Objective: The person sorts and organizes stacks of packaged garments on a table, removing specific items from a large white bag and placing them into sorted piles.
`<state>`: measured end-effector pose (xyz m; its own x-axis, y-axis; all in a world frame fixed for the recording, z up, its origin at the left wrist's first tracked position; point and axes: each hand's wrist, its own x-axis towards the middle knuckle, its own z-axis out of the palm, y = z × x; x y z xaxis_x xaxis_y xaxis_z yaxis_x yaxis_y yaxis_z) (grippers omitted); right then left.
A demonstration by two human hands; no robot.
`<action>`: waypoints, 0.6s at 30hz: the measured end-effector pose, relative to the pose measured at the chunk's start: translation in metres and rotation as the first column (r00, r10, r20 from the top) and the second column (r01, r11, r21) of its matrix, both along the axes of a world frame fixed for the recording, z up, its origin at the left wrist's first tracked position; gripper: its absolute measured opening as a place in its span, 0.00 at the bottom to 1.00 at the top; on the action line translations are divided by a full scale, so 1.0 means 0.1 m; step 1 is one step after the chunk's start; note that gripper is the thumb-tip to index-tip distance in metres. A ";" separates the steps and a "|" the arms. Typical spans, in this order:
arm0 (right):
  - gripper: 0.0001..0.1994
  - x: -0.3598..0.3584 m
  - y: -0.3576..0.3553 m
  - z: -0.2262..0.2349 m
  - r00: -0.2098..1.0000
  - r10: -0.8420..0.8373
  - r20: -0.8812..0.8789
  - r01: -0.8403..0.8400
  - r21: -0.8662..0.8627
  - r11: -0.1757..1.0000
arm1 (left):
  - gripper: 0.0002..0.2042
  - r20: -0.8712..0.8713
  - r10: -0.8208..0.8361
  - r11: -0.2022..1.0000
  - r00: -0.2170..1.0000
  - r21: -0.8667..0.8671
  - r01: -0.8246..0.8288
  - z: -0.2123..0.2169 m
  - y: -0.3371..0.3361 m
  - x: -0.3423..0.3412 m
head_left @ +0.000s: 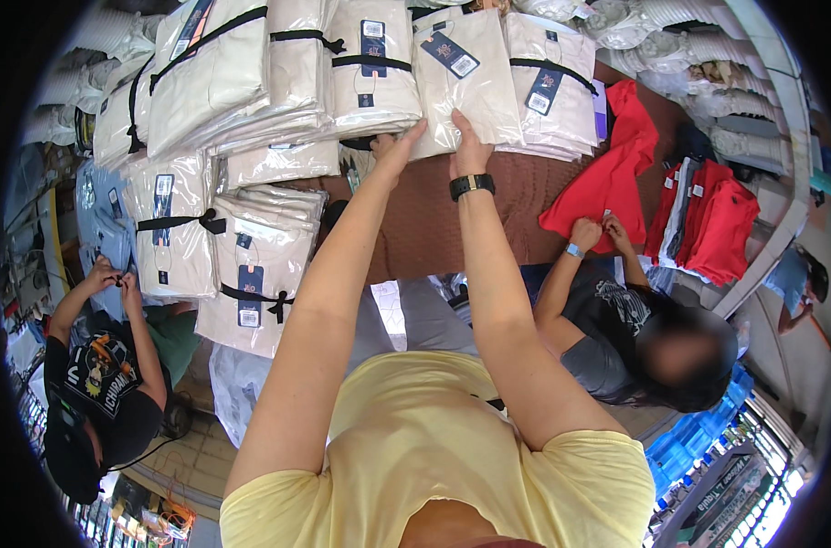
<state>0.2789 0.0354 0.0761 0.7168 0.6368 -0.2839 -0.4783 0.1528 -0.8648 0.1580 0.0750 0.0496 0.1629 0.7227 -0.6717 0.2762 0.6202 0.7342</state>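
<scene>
Both my arms reach forward over a table with a brown cloth (pixel 434 219). My left hand (pixel 395 148) and my right hand (pixel 468 151) press on the near edge of a cream folded garment in a clear plastic bag (pixel 465 82), which carries a dark hang tag. A black watch sits on my right wrist. The bag lies among other bundles of the same cream packs; each hand grips one lower corner of it.
Tied bundles of cream packs (pixel 251 274) fill the left and back of the table. A seated person at right handles a red garment (pixel 607 178); more red folded garments (pixel 708 224) lie beyond. Another person at left (pixel 105 365) works on a bundle.
</scene>
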 end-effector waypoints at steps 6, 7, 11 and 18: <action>0.26 0.07 -0.37 0.40 0.983 -0.084 0.161 0.096 -0.070 0.993 | 0.44 0.390 0.046 0.996 0.920 -0.091 -0.012 -0.20 -0.03 -0.13; 0.28 0.09 -0.56 0.43 0.990 -0.055 0.129 0.068 -0.097 0.993 | 0.38 0.501 0.067 0.992 0.863 -0.129 -0.002 -0.10 -0.09 -0.14; 0.30 -0.12 -1.40 0.73 0.993 0.039 -0.112 -0.052 -0.115 0.992 | 0.28 0.736 0.169 0.917 0.655 -0.361 0.169 0.02 -0.49 -0.32; 0.25 -0.23 -2.68 0.07 0.791 0.113 -0.602 -0.297 -0.214 0.931 | 0.32 0.362 0.014 0.954 0.932 -0.283 0.095 -0.24 -1.48 -0.67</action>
